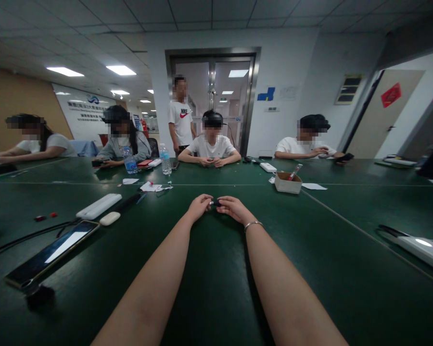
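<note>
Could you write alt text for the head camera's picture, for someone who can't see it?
A person's left hand and right hand hold a small dark object between them over a dark green table. A phone lies to the left, and a small box stands farther back to the right. Beyond, four people sit and one stands.

Office meeting room, large green table point(328, 230), ceiling light panels point(120, 70), glass double doors point(225, 89), lettered sign point(88, 108)
</note>
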Action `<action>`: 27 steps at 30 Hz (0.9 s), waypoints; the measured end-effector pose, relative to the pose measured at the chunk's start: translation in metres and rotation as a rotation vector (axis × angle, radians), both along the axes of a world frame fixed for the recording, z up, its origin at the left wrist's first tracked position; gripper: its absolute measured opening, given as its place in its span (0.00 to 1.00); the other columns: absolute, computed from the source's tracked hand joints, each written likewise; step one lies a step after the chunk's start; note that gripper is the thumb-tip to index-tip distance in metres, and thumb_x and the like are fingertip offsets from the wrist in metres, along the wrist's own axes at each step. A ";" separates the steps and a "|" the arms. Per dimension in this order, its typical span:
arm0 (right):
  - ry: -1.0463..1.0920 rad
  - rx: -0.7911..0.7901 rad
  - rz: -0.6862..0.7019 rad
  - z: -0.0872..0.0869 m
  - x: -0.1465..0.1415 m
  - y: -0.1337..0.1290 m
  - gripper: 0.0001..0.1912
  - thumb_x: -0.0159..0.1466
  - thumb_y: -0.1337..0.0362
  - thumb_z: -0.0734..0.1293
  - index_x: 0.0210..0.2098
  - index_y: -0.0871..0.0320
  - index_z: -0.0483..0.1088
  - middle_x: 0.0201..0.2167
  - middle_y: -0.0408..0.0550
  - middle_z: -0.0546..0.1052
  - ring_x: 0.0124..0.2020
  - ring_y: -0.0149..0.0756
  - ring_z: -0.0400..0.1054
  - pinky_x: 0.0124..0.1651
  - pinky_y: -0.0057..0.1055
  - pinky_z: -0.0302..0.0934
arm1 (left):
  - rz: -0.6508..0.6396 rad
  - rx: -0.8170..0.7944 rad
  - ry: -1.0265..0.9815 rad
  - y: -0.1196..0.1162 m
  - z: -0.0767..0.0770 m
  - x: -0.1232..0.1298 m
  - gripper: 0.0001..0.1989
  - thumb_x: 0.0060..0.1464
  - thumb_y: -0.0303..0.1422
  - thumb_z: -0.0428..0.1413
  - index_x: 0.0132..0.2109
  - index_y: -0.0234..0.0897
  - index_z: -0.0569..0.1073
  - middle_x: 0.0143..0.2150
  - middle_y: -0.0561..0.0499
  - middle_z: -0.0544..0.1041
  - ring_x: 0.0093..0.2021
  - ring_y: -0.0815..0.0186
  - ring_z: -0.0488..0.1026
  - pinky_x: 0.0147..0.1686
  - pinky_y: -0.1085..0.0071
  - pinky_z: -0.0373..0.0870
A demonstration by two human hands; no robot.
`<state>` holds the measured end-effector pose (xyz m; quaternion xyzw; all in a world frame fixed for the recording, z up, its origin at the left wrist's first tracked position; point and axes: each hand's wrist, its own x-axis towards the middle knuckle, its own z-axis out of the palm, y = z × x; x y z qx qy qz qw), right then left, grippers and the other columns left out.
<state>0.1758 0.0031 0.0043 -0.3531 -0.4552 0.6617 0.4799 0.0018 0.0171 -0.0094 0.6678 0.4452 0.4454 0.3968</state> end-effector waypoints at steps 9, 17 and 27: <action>0.001 0.008 0.006 -0.002 0.001 0.002 0.06 0.59 0.77 0.63 0.36 0.65 0.68 0.26 0.50 0.76 0.23 0.31 0.73 0.30 0.26 0.71 | 0.009 0.005 0.022 -0.001 0.001 0.000 0.14 0.50 0.33 0.51 0.43 0.33 0.71 0.25 0.53 0.69 0.23 0.73 0.64 0.24 0.76 0.60; 0.001 0.015 0.000 0.000 0.000 0.000 0.06 0.59 0.77 0.64 0.35 0.66 0.68 0.27 0.50 0.76 0.23 0.31 0.73 0.30 0.26 0.71 | 0.047 -0.005 0.054 -0.002 0.002 0.000 0.13 0.49 0.31 0.49 0.42 0.35 0.73 0.30 0.52 0.72 0.24 0.73 0.64 0.25 0.76 0.61; 0.000 0.013 0.003 0.000 0.000 -0.001 0.06 0.59 0.78 0.63 0.35 0.66 0.68 0.28 0.51 0.76 0.23 0.31 0.73 0.30 0.26 0.71 | 0.035 0.003 0.033 -0.002 0.002 0.000 0.13 0.50 0.33 0.50 0.42 0.35 0.72 0.30 0.51 0.72 0.24 0.72 0.64 0.25 0.76 0.61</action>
